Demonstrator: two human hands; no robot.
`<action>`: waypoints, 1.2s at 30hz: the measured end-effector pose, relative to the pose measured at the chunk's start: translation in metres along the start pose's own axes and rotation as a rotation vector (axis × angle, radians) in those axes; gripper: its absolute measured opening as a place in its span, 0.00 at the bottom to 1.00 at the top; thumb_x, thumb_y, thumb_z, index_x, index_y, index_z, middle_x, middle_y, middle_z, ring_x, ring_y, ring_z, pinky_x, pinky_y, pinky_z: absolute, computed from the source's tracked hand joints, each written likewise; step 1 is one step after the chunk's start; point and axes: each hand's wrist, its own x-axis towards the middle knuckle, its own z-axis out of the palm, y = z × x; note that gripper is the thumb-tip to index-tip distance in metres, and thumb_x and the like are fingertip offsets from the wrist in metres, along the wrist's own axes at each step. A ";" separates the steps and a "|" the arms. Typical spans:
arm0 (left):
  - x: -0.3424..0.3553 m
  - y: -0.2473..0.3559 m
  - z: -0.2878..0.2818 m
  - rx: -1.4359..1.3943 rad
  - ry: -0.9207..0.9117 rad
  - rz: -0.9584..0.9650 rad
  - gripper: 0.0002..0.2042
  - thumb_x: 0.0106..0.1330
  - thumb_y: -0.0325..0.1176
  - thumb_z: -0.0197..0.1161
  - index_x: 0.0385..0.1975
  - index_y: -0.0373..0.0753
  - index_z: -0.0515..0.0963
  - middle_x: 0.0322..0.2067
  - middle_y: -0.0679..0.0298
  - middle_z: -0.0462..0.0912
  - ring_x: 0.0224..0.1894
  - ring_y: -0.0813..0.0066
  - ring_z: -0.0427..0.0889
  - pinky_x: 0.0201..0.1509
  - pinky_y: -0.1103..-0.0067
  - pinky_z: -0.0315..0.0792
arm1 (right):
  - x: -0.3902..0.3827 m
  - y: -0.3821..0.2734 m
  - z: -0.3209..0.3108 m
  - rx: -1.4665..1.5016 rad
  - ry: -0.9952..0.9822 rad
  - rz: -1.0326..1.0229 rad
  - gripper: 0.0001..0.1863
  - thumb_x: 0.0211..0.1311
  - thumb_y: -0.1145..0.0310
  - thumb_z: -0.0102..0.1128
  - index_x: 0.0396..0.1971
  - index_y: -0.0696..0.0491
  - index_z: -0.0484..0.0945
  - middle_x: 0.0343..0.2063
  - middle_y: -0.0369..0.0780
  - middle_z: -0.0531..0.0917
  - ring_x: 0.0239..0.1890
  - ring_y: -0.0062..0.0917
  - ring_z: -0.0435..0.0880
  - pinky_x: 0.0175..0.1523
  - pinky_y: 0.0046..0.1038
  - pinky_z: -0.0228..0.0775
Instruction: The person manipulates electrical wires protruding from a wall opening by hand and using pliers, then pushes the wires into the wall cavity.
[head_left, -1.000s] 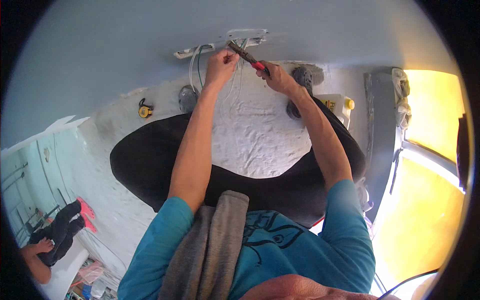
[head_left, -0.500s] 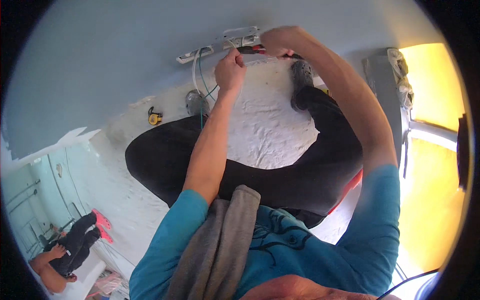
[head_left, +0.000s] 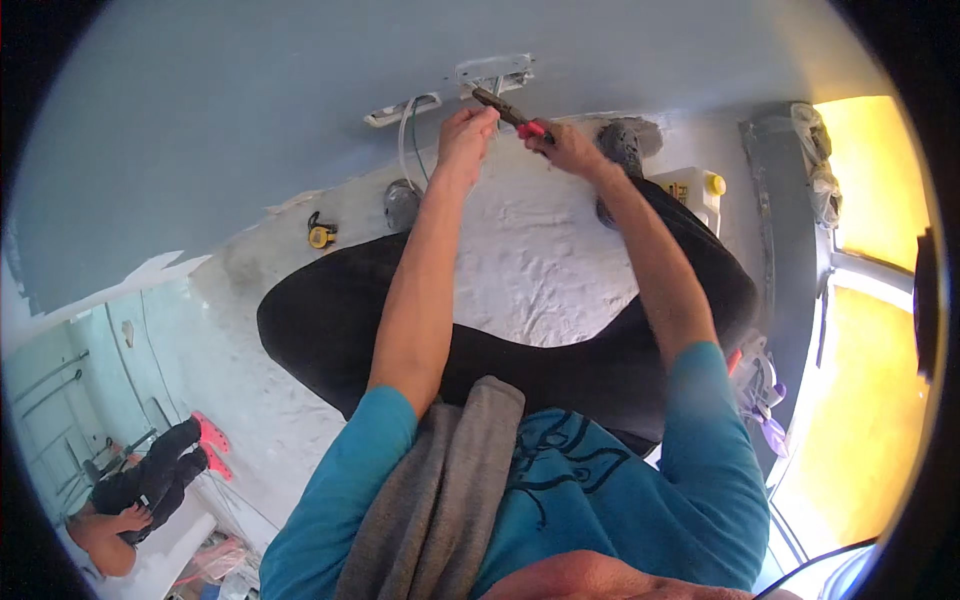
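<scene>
My right hand [head_left: 568, 148] is closed around the red handles of a pair of pliers [head_left: 498, 104], whose dark jaws point up and left toward the wall boxes. Close beside the jaws, my left hand [head_left: 465, 145] has its fingertips pinched together, apparently on a thin pale wire; the fingers partly hide it. Behind the pliers is the right recessed wall box [head_left: 512, 80], with wire coming out of it. From the left wall box [head_left: 402, 110], a white cable [head_left: 403, 150] and a green wire [head_left: 416, 150] hang down behind my left forearm.
A yellow-and-black tape measure [head_left: 320, 234] lies on the floor left of my shoe. To the right stands a white jug with a yellow cap [head_left: 716, 185], beyond my right knee. At lower left, another person in pink shoes [head_left: 212, 435] sits near piled items.
My right hand has come down and left, its elbow drawn in, and the pliers now slant up-left instead of lying nearly level. My left hand stays near the boxes. The jug has come into view.
</scene>
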 end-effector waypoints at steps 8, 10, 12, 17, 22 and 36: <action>0.006 0.000 -0.005 -0.574 -0.240 -0.325 0.10 0.71 0.35 0.62 0.42 0.35 0.75 0.16 0.77 0.63 0.13 0.87 0.54 0.17 0.85 0.48 | 0.020 0.011 0.094 0.833 0.231 0.001 0.11 0.72 0.65 0.58 0.48 0.54 0.78 0.28 0.35 0.81 0.30 0.21 0.80 0.38 0.25 0.75; 0.012 -0.001 -0.008 -0.574 -0.272 -0.330 0.10 0.71 0.35 0.62 0.42 0.35 0.75 0.16 0.77 0.63 0.13 0.87 0.54 0.18 0.85 0.48 | 0.020 0.013 0.089 0.817 0.200 -0.011 0.12 0.72 0.64 0.59 0.48 0.54 0.78 0.28 0.35 0.82 0.30 0.21 0.81 0.39 0.26 0.75; 0.013 -0.005 -0.007 -0.583 -0.298 -0.338 0.10 0.71 0.35 0.62 0.41 0.35 0.75 0.16 0.77 0.63 0.13 0.87 0.54 0.18 0.85 0.48 | 0.013 0.012 0.078 0.799 0.160 -0.017 0.13 0.72 0.62 0.59 0.48 0.54 0.79 0.29 0.36 0.83 0.31 0.21 0.81 0.40 0.28 0.75; 0.010 -0.007 -0.007 -0.232 -0.113 -0.195 0.10 0.69 0.37 0.66 0.39 0.37 0.78 0.18 0.76 0.67 0.14 0.88 0.56 0.18 0.85 0.50 | 0.005 -0.001 -0.015 -0.021 0.084 -0.009 0.16 0.68 0.57 0.61 0.44 0.54 0.81 0.27 0.43 0.85 0.33 0.36 0.86 0.40 0.39 0.75; 0.004 -0.019 -0.002 -0.181 -0.001 -0.013 0.08 0.66 0.35 0.69 0.34 0.39 0.79 0.20 0.74 0.73 0.15 0.89 0.60 0.17 0.85 0.50 | 0.008 -0.038 -0.067 -0.376 -0.077 -0.120 0.15 0.68 0.58 0.61 0.43 0.54 0.80 0.25 0.44 0.84 0.29 0.37 0.87 0.35 0.42 0.76; 0.002 -0.019 -0.009 -0.134 -0.027 0.033 0.07 0.66 0.36 0.69 0.35 0.41 0.82 0.22 0.75 0.74 0.18 0.89 0.62 0.19 0.87 0.52 | -0.004 -0.008 0.007 0.271 -0.016 0.070 0.15 0.70 0.67 0.61 0.51 0.58 0.77 0.32 0.37 0.84 0.28 0.20 0.82 0.30 0.25 0.80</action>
